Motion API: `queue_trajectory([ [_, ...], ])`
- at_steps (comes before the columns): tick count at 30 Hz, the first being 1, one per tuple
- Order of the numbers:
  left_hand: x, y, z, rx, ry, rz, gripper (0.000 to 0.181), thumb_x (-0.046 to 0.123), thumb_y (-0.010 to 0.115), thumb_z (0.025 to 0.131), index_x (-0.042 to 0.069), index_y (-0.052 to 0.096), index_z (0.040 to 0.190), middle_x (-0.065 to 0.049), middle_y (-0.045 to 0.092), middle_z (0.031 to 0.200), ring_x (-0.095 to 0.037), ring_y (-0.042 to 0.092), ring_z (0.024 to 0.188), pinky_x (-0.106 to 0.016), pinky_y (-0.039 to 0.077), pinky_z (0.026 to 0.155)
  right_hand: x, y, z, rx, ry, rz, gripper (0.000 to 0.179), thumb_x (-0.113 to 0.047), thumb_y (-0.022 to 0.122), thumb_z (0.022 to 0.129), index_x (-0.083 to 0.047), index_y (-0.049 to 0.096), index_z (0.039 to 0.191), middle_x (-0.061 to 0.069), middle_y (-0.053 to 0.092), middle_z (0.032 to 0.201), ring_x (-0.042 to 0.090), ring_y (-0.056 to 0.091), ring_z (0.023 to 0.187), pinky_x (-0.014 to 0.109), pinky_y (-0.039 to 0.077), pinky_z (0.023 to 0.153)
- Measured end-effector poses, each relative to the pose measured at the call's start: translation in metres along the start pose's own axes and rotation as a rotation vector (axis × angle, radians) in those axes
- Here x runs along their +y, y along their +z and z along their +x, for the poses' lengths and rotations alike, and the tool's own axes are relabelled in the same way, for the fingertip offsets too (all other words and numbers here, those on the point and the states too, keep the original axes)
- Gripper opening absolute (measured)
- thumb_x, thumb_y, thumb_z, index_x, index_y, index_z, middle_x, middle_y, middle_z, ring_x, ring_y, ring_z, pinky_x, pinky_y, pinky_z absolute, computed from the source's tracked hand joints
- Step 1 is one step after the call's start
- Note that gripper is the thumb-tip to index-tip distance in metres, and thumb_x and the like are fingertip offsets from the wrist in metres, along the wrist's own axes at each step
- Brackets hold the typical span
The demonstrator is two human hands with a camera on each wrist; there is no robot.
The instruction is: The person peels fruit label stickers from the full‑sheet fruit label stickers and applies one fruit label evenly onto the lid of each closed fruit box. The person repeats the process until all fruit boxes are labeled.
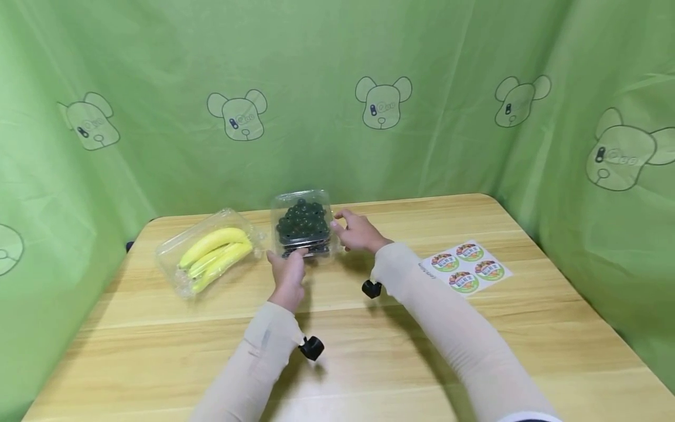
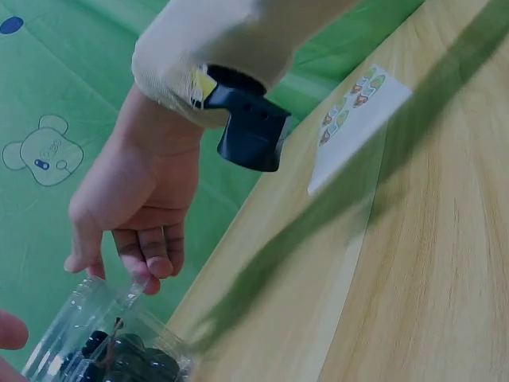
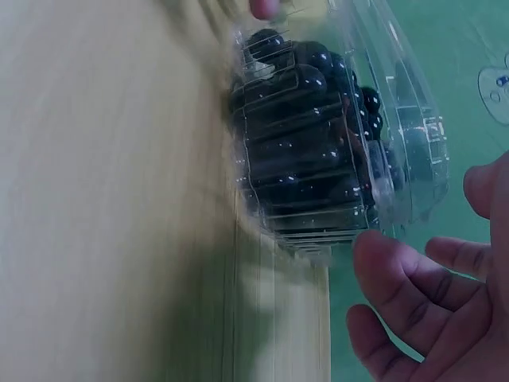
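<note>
A clear plastic clamshell box of dark grapes (image 1: 303, 225) sits near the table's back edge, its lid over the fruit. At its front left corner is my left hand (image 1: 287, 274), with thumb and forefinger apart and the tips at the box's lower edge. Only fingertips (image 2: 9, 341) of that hand show in the left wrist view. My right hand (image 1: 360, 231) is at the box's right side, fingers spread and loosely bent. In the right wrist view, a right fingertip (image 3: 380, 243) meets the corner of the box near the rim.
To the left lies a clear clamshell box with bananas (image 1: 216, 258). A white sheet of round stickers (image 1: 466, 266) lies on the right of the wooden table (image 1: 364, 363). Green curtains (image 1: 316, 158) with bear heads enclose the back and sides.
</note>
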State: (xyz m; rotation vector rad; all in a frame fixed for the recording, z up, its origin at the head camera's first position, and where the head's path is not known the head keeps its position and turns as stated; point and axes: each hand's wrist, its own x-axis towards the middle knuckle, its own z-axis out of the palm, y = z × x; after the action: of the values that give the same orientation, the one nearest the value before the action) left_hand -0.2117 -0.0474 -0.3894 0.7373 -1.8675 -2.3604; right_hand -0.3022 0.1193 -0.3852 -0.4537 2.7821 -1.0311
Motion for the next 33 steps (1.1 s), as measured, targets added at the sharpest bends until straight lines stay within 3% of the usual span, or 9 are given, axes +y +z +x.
queue_trajectory([
  [2, 0.0, -0.001, 0.002, 0.03, 0.015, -0.009, 0.102, 0.012, 0.065, 0.086, 0.013, -0.01, 0.155, -0.023, 0.005, 0.159, -0.026, 0.053, 0.1, -0.038, 0.048, 0.088, -0.004, 0.002, -0.001, -0.007, -0.007, 0.007, 0.053, -0.039, 0.042, 0.103, -0.007, 0.034, 0.144, 0.011, 0.063, 0.08, 0.023, 0.064, 0.066, 0.039, 0.05, 0.072],
  [5, 0.0, -0.001, 0.005, 0.061, 0.03, -0.029, 0.103, 0.009, 0.068, 0.085, 0.018, -0.007, 0.156, -0.022, 0.009, 0.158, -0.017, 0.049, 0.08, -0.029, 0.049, 0.069, -0.012, 0.005, -0.003, -0.035, -0.02, 0.017, 0.054, -0.039, 0.043, 0.103, -0.008, 0.031, 0.145, 0.012, 0.064, 0.076, 0.028, 0.064, 0.067, 0.038, 0.049, 0.071],
  [6, -0.001, -0.001, 0.006, 0.065, 0.036, -0.037, 0.104, 0.007, 0.069, 0.085, 0.018, -0.006, 0.156, -0.023, 0.009, 0.158, -0.017, 0.05, 0.08, -0.03, 0.05, 0.067, -0.014, 0.006, -0.004, -0.046, -0.027, 0.02, 0.055, -0.039, 0.043, 0.102, -0.008, 0.03, 0.145, 0.013, 0.065, 0.076, 0.029, 0.065, 0.067, 0.038, 0.049, 0.071],
  [10, -0.001, -0.001, 0.007, 0.065, 0.037, -0.042, 0.105, 0.009, 0.072, 0.085, 0.022, -0.005, 0.156, -0.021, 0.006, 0.159, -0.025, 0.051, 0.105, -0.038, 0.054, 0.079, -0.017, 0.008, -0.005, -0.071, -0.039, 0.027, 0.054, -0.038, 0.043, 0.103, -0.008, 0.029, 0.145, 0.014, 0.066, 0.078, 0.03, 0.065, 0.067, 0.038, 0.05, 0.072],
  [15, -0.002, -0.002, 0.009, 0.066, 0.029, -0.037, 0.099, 0.017, 0.07, 0.089, 0.023, -0.003, 0.156, -0.022, 0.009, 0.158, -0.027, 0.054, 0.096, -0.041, 0.054, 0.082, -0.013, 0.007, -0.005, -0.053, -0.029, 0.053, 0.05, -0.035, 0.042, 0.104, -0.009, 0.031, 0.145, 0.017, 0.067, 0.087, 0.029, 0.067, 0.07, 0.039, 0.052, 0.073],
  [23, 0.0, -0.004, 0.012, 0.075, 0.027, -0.066, 0.087, 0.022, 0.066, 0.093, 0.019, 0.005, 0.155, -0.018, 0.011, 0.158, -0.027, 0.047, 0.108, -0.027, 0.054, 0.066, -0.002, 0.004, -0.002, -0.036, -0.017, 0.089, 0.049, -0.034, 0.042, 0.104, -0.007, 0.034, 0.144, 0.015, 0.066, 0.095, 0.023, 0.065, 0.078, 0.041, 0.053, 0.079],
  [29, 0.002, -0.002, 0.017, 0.12, 0.025, -0.041, 0.083, 0.025, 0.068, 0.091, 0.015, 0.012, 0.151, -0.024, 0.022, 0.151, -0.027, 0.049, 0.102, -0.025, 0.053, 0.057, 0.003, 0.001, 0.001, -0.017, 0.011, 0.097, 0.047, -0.033, 0.042, 0.104, -0.006, 0.036, 0.142, 0.016, 0.065, 0.102, 0.023, 0.064, 0.082, 0.043, 0.052, 0.084],
  [32, 0.003, 0.001, 0.018, 0.154, 0.017, -0.009, 0.085, 0.027, 0.071, 0.089, 0.015, 0.014, 0.151, -0.025, 0.026, 0.148, -0.03, 0.052, 0.098, -0.032, 0.057, 0.065, 0.004, 0.0, 0.002, -0.01, 0.018, 0.102, 0.046, -0.033, 0.042, 0.104, -0.005, 0.038, 0.14, 0.016, 0.064, 0.102, 0.023, 0.064, 0.082, 0.042, 0.051, 0.084],
  [33, 0.003, 0.002, 0.018, 0.171, 0.016, 0.01, 0.086, 0.029, 0.072, 0.088, 0.015, 0.015, 0.151, -0.025, 0.027, 0.148, -0.032, 0.052, 0.102, -0.036, 0.057, 0.074, 0.004, 0.0, 0.002, -0.009, 0.02, 0.107, 0.046, -0.033, 0.042, 0.104, -0.005, 0.039, 0.139, 0.016, 0.064, 0.102, 0.023, 0.064, 0.082, 0.042, 0.052, 0.083],
])
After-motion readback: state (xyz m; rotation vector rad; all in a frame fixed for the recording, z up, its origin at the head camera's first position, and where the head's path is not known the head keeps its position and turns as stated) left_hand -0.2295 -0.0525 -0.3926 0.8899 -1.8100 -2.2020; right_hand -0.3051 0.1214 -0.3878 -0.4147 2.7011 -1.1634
